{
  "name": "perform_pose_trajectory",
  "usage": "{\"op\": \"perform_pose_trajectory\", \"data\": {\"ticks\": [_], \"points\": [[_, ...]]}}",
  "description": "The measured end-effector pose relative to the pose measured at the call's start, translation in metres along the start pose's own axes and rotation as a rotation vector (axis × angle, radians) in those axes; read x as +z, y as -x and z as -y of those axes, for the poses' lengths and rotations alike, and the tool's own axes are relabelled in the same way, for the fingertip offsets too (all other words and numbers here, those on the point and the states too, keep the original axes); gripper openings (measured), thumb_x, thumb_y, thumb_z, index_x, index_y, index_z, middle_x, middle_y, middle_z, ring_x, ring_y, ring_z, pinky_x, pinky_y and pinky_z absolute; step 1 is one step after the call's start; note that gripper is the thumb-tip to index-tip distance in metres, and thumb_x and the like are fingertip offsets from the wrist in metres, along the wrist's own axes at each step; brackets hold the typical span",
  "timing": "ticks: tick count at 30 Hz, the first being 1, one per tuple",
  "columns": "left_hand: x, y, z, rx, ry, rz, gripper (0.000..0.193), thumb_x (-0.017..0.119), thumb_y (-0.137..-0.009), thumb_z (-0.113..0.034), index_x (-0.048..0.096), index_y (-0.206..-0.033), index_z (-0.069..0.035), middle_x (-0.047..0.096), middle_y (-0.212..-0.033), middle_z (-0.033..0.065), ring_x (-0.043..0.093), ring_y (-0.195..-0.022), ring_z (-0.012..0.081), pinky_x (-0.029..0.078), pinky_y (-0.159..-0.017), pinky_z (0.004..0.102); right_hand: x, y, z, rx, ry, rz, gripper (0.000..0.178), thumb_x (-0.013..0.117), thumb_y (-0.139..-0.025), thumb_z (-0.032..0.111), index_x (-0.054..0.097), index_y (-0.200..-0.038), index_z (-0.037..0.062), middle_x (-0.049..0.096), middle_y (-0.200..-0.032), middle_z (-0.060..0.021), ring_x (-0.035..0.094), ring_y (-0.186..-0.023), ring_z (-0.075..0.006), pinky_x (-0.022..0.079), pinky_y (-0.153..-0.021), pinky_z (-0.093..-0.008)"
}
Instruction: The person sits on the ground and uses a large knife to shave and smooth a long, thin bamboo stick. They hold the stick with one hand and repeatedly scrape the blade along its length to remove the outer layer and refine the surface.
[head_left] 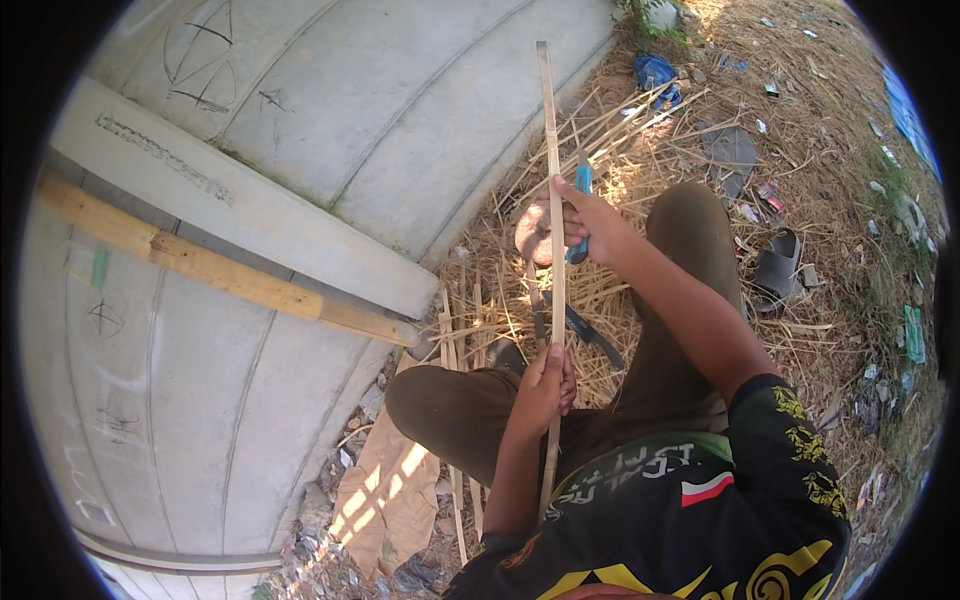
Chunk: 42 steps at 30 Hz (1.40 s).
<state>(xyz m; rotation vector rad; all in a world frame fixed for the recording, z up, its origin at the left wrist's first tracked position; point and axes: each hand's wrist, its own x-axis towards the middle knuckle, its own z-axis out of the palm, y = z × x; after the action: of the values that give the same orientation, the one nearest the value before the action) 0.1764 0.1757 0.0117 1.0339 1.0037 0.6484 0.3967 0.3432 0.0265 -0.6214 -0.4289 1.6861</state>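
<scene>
In the head view, the person sits on straw-strewn ground [800,330] with knees apart, beside large grey concrete rings [400,110]. A long thin bamboo stick [548,130] runs upright between the knees, its top end rising past the concrete and its lower end hidden near the shirt.

The left hand [548,385] is wrapped around the stick low down, its grip pressed closed on it, probably to steady the stick and stop it turning. The right hand [590,225] is higher up, its grip closed on a knife with a blue handle [581,190], the thumb lying against the stick. The tool sits just beside the stick's edge, a hold that suits shaving or splitting along its length; the blade itself is too small to make out.

A dark blade-like tool [585,330] lies on the straw between the legs, near at hand. Thin bamboo strips [610,125] lie scattered ahead. A wooden beam [220,265] rests across the concrete, a sheet of brown cardboard [385,495] lies by the left knee, and a dark sandal [778,270] lies off to the right among litter.
</scene>
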Motion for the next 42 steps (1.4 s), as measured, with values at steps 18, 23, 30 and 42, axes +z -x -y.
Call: {"op": "perform_pose_trajectory", "data": {"ticks": [18,23,30,42], "points": [[-0.006,0.002,-0.014,0.051,0.293,0.101,0.046,0.038,-0.113,-0.048,0.041,-0.085,-0.011,0.031,-0.056,-0.0028,0.032,-0.041,0.0076,0.031,-0.037,0.0243,0.015,0.023,-0.025,0.160,0.025,0.243,0.041,0.066,-0.100,0.053,0.057,-0.093,0.0132,0.035,-0.054,0.0083,0.029,-0.042,-0.0028,0.027,-0.039,-0.0201],[-0.001,0.003,-0.011,0.028,0.309,0.123,0.044,0.037,-0.113,-0.045,0.042,-0.085,-0.012,0.029,-0.055,-0.0041,0.030,-0.040,0.0060,0.028,-0.035,0.0227,0.015,0.018,-0.014,0.124,-0.055,0.149,0.062,0.068,-0.098,0.056,0.063,-0.110,-0.0037,0.032,-0.053,0.0077,0.029,-0.042,-0.0039,0.028,-0.042,-0.0229],[0.000,0.002,-0.013,0.023,0.311,0.133,0.045,0.037,-0.113,-0.047,0.041,-0.085,-0.012,0.029,-0.055,-0.0041,0.029,-0.040,0.0061,0.028,-0.035,0.0229,0.007,0.017,-0.015,0.108,-0.029,0.196,0.057,0.069,-0.098,0.054,0.064,-0.114,-0.0011,0.032,-0.053,0.0079,0.030,-0.043,-0.0039,0.028,-0.042,-0.0230],[-0.002,0.002,-0.019,0.065,0.342,0.173,0.046,0.033,-0.113,-0.049,0.039,-0.083,-0.014,0.027,-0.052,-0.0048,0.027,-0.038,0.0058,0.026,-0.034,0.0221,0.002,0.017,-0.032,-0.390,0.568,0.124,0.047,0.058,-0.104,0.051,0.060,-0.095,0.0047,0.042,-0.056,-0.0010,0.044,-0.047,-0.0170,0.040,-0.050,-0.0348]]}}
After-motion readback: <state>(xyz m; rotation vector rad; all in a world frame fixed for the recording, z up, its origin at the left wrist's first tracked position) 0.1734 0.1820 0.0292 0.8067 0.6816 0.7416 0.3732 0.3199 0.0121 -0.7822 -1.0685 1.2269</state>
